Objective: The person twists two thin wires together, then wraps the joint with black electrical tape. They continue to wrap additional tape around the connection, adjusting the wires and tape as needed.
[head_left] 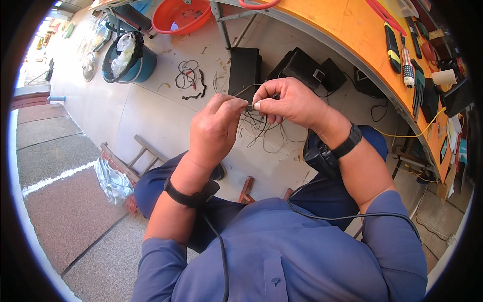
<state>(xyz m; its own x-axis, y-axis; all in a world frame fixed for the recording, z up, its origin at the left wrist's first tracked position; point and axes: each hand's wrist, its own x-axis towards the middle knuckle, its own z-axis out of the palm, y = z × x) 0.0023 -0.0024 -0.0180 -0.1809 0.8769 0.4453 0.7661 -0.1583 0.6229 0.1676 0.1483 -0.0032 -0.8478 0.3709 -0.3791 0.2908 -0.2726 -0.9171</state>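
Head view looks down on a seated person in a blue shirt (282, 251), both hands raised in front of the chest. Left hand (214, 128) has its fingers (232, 104) pinched together on a thin wire (250, 106), thumb and forefinger closed around its end. Right hand (289, 100) meets it from the other side, its fingers (262, 105) also pinched shut on the same wire, so the two grips sit just beside each other, nearly touching. A loose bundle of thin dark wires (261, 128) hangs down from that spot, below the hands and above the floor (166, 113).

Each wrist carries a black band: one on the left wrist (187, 197), one on the right wrist (348, 142). A black cable (347, 217) runs across the shirt near the right arm.

On the pale floor beyond the hands lie two black boxes (245, 70) and (302, 65), close together, with a small tangle of wires (187, 75) to their left. Farther off stand a blue bucket lined with a dark bag (130, 59) and an orange basin (182, 16). A wooden frame (136, 156) with a pale cloth (113, 182) on it lies by the person's left knee.

An orange worktop (352, 30) curves along the upper right, carrying a yellow and black screwdriver (393, 48), a red and white screwdriver (407, 68), and other tools too small to tell apart.
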